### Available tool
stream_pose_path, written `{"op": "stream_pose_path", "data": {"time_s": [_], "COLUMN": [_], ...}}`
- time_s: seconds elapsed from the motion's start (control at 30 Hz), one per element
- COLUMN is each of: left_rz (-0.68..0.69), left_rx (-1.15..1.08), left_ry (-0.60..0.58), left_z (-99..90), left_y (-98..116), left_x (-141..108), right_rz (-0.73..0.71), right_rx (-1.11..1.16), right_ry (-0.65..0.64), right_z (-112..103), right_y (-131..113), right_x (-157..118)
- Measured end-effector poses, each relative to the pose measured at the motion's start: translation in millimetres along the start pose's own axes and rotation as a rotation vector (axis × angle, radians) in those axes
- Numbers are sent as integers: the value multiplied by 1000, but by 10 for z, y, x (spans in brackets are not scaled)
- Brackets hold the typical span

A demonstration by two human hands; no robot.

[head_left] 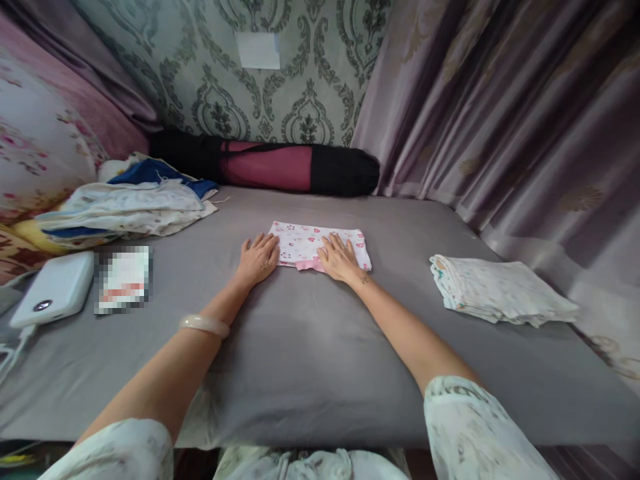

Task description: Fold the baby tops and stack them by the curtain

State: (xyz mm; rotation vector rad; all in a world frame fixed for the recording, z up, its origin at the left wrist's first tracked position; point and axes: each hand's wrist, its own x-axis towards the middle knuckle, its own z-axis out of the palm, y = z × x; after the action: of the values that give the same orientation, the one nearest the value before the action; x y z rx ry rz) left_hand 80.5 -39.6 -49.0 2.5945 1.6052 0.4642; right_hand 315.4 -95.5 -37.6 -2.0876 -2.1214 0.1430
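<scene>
A folded white cloth with pink prints (300,241) is laid flat on the gray sheet, its long axis running left to right, crosswise to the reaching forearms. Its right part is covered by the right hand (341,258), spread open with palm down, while its left end is met by the left hand (260,257), likewise flat and unclosed; nothing is gripped, and the right hand is placed further onto the fabric.

Patterned grey-green wallpaper (220,100) meets 1 mauve curtain (450,100) behind a grey-sheeted bed (310,373).
</scene>
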Motion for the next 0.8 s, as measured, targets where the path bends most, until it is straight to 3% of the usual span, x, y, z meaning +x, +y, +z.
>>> {"op": "stream_pose_path", "data": {"time_s": [0.23, 0.57, 0.8], "left_rz": [-9, -54, -49], "left_rx": [-48, -104, -84], "left_ry": [39, 91, 77], "left_z": [21, 37, 12], "left_y": [-19, -34, -3], "left_x": [8, 11, 1], "right_rz": [-1, -113, -140], "right_rx": [2, 34, 64], "right_ry": [-13, 28, 20], "right_z": [-68, -35, 25], "right_y": [-44, -491, -635], "right_x": [24, 158, 227]}}
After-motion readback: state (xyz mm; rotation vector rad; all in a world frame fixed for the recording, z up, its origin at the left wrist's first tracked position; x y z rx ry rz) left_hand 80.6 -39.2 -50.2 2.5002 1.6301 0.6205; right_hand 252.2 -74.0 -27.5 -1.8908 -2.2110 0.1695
